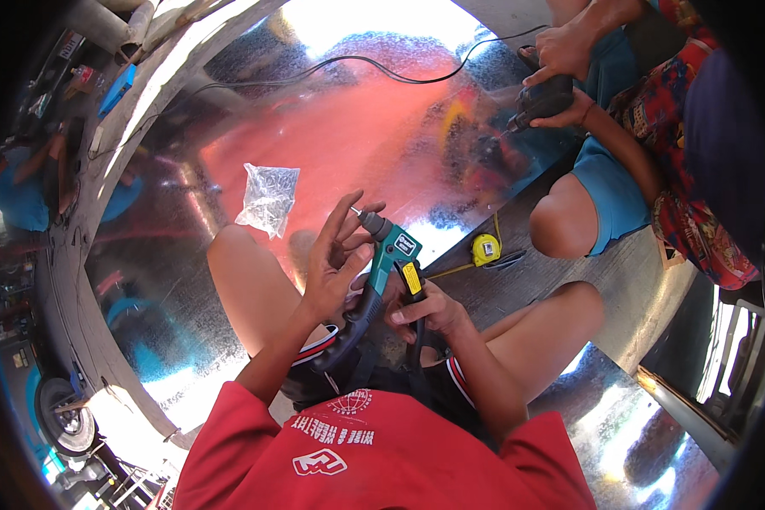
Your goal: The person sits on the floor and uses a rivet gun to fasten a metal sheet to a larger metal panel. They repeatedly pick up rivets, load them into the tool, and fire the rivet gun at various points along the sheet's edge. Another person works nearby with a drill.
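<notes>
A teal and black hand riveter (382, 263) is angled across my lap, its nose pointing up and to the left. A thin metal rivet pin (356, 211) sticks out of the nose. My right hand (436, 309) is closed around the riveter's black lever, which bears a yellow label. Beside the nose, my left hand (333, 270) has its fingers apart, with a fingertip close to the pin; whether it touches is hard to tell. Beyond my left knee, a clear plastic bag (269, 199) lies on the shiny metal sheet (170, 280).
A yellow tape measure (485, 249) sits right of my hands, partly pulled out. At the upper right, another person (629, 144) holds a dark power drill (546, 100). A black cable (348, 59) crosses the sheet's far part. A wheel (65, 416) stands at lower left.
</notes>
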Available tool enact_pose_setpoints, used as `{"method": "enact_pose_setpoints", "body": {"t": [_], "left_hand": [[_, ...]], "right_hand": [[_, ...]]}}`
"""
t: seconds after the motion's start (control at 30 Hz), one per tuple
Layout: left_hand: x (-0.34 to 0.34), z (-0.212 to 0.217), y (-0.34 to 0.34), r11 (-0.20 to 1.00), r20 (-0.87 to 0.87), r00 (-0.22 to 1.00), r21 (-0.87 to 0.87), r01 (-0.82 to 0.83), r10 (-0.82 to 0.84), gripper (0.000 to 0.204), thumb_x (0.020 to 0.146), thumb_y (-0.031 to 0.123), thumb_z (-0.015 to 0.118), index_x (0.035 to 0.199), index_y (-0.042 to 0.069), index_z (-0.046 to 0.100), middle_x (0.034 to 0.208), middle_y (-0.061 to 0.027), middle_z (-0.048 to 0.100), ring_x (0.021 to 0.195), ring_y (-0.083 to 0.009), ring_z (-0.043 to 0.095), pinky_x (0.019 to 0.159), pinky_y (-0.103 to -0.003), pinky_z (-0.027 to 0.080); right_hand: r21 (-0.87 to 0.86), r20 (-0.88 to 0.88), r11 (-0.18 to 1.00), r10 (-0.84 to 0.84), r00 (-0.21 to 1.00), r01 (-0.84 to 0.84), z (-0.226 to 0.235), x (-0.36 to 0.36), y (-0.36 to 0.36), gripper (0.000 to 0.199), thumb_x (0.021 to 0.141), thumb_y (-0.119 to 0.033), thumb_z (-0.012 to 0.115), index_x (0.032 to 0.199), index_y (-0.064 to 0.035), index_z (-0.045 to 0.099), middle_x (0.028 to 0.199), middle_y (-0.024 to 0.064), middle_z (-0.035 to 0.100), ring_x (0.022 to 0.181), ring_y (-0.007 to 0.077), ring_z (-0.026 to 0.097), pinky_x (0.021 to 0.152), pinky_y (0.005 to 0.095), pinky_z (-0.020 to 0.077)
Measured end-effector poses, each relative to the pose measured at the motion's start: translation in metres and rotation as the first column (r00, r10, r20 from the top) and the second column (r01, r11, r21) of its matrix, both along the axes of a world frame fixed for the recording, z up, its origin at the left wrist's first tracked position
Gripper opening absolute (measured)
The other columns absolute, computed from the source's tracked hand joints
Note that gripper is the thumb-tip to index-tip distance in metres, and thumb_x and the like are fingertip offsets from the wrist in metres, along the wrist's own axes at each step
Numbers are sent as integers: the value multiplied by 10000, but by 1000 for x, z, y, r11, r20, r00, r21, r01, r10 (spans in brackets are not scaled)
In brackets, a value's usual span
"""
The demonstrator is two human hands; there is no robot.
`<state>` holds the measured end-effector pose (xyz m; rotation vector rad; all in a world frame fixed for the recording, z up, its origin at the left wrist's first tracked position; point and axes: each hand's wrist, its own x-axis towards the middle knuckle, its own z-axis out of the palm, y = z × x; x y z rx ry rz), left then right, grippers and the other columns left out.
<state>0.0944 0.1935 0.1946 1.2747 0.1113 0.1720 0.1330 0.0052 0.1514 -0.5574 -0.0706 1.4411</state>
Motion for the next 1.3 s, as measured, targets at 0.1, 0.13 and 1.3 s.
{"method": "enact_pose_setpoints", "body": {"t": [0.1, 0.13, 1.3], "left_hand": [[10, -22, 26, 991, -160, 980, -30, -127, 120, 527, 994, 310, 522, 1414, 10, 416, 1399, -212, 472, 1091, -261, 623, 928, -386, 497], [17, -32, 37, 986, -279, 946, 43, -159, 165, 538, 991, 351, 519, 1398, 9, 435, 1388, -208, 482, 1083, -263, 625, 927, -388, 499], [31, -24, -30, 979, -558, 829, 152, 136, -29, 1060, 670, 131, 871, 1457, -1, 172, 947, -95, 581, 849, -160, 596, 752, -292, 522]], "right_hand": [[-151, 206, 968, -167, 964, 200, -2, -6, 19, 629, 727, -32, 666, 1340, -35, 521, 984, 66, 663, 592, 143, 576, 551, 282, 473], [-241, 240, 940, -182, 954, 240, -3, -9, 23, 622, 727, -37, 665, 1331, -23, 522, 936, 69, 655, 610, 146, 583, 569, 285, 475], [-367, 690, 826, -67, 721, 428, -13, -30, 24, 474, 759, -51, 679, 1192, 51, 518, 979, 129, 653, 914, 216, 624, 835, 352, 486]]}}
